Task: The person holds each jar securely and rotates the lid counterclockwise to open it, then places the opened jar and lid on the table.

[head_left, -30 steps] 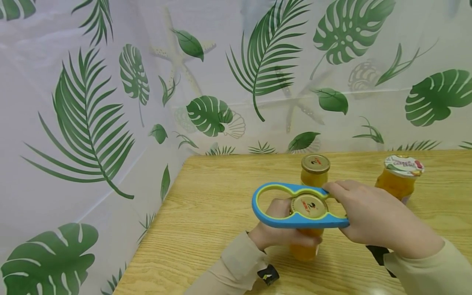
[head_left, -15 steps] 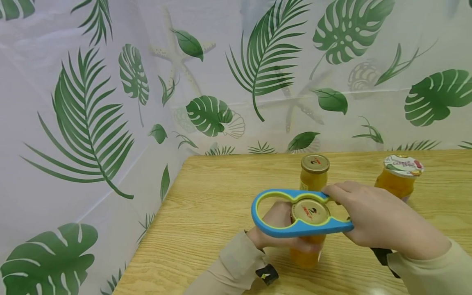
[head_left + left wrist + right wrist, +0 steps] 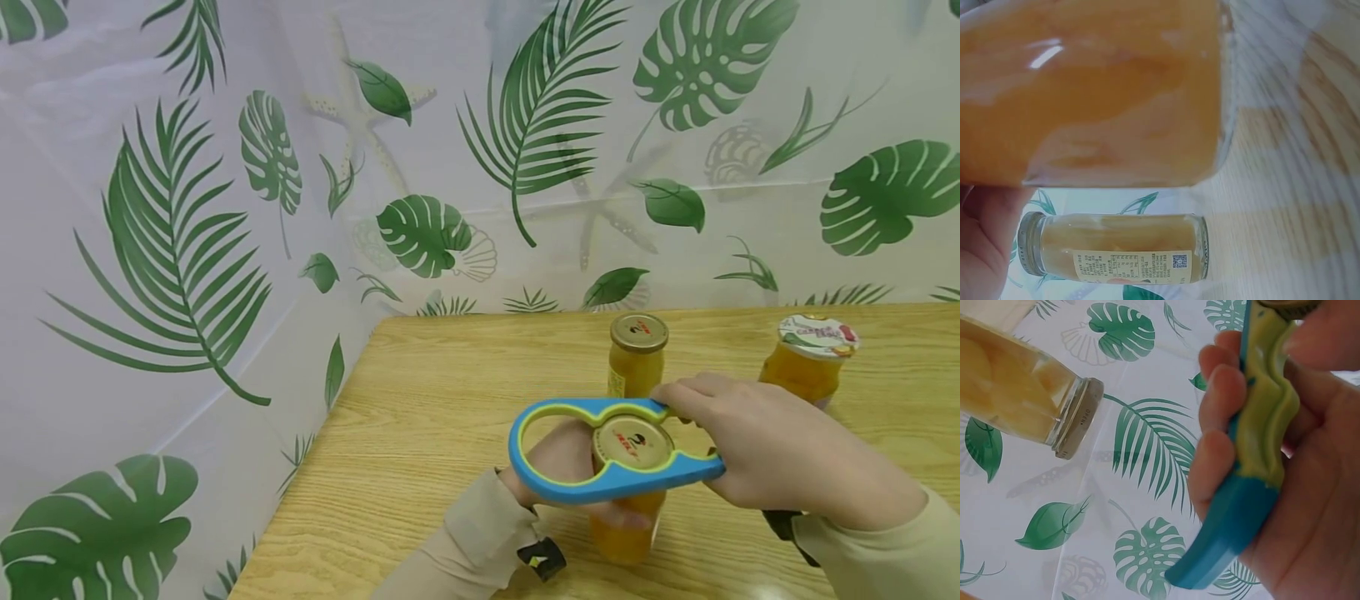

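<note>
Since a second ago, the blue opener point(image 3: 611, 482) and the gripped jar point(image 3: 626, 546) have shifted a little toward 6 o'clock, nearer the person, and the opener's near edge now slants up to the right where it lay almost level.

Head view: the left hand point(image 3: 561, 458) is wrapped around the gripped jar, partly seen through the opener's large loop, which lies at 9 o'clock from the gold lid point(image 3: 636, 443). That lid is on the jar and sits in the opener's middle opening. At 3 o'clock the right hand point(image 3: 765, 442) is clamped on the opener's end. Another gold-lidded jar point(image 3: 636, 371) stands at 12 o'clock from the gripped one, and a white-lidded jar point(image 3: 802, 377) at about 2 o'clock, all over a wooden table point(image 3: 450, 400) before a leaf-print sheet point(image 3: 442, 150).

Left wrist view: the gripped jar spans the top, its base toward 3 o'clock, part of the left hand at 8 o'clock. Below, at 6 o'clock, a labelled jar appears sideways, lid toward 9 o'clock.

Right wrist view: the right hand's fingers curl around the opener's blue and yellow-green end. A bit of metal lid shows at 1 o'clock. Toward 10 o'clock, a jar of pale chunks points its lid, marked OPEN, to 4 o'clock.
</note>
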A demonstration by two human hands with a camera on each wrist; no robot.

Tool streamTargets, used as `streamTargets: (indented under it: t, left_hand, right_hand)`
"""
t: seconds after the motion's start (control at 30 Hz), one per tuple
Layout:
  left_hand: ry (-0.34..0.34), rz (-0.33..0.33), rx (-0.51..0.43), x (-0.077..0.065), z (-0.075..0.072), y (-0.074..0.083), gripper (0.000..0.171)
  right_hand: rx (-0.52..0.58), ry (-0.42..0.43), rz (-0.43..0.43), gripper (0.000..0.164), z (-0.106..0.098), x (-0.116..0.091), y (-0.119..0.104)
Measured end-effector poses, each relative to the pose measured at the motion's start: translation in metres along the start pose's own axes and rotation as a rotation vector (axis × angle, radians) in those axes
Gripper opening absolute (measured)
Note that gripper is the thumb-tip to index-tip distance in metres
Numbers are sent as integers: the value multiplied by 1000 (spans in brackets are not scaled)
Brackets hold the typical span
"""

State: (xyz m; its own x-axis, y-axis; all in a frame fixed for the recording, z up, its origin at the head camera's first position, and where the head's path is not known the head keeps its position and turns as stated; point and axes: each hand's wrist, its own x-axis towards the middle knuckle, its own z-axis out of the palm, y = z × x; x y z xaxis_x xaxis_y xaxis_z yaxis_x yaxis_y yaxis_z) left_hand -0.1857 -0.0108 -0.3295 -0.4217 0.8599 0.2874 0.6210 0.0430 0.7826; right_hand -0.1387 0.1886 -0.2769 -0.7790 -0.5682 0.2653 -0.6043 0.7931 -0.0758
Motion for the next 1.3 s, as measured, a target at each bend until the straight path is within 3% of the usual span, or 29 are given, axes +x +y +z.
streamTargets:
  t: [0.07,0.3,0.67,0.83,1.07,1.3]
  left_hand:
    - [-18,-24,0,0,1,-3,69]
    - [-77,-61,140,1,0,1,70]
    - [-106,-96,127,0,-1,2,67]
    - [-101,-82,102,1,-1,-2,67]
    - [-80,-56,155,2,1,-6,73]
    - [-81,-21,-115,2,2,-15,73]
  right_hand:
    - [1,3,-8,59,0,0,0]
    - [-2,14,-31,57,0,-1,-1]
    - [1,19,-33,55,1,-2,0]
    - [-1,20,-27,57,0,-2,0]
    - [6,43,-33,57,-2,-2,0]
    - [11,60,-31,56,-2,-3,-1]
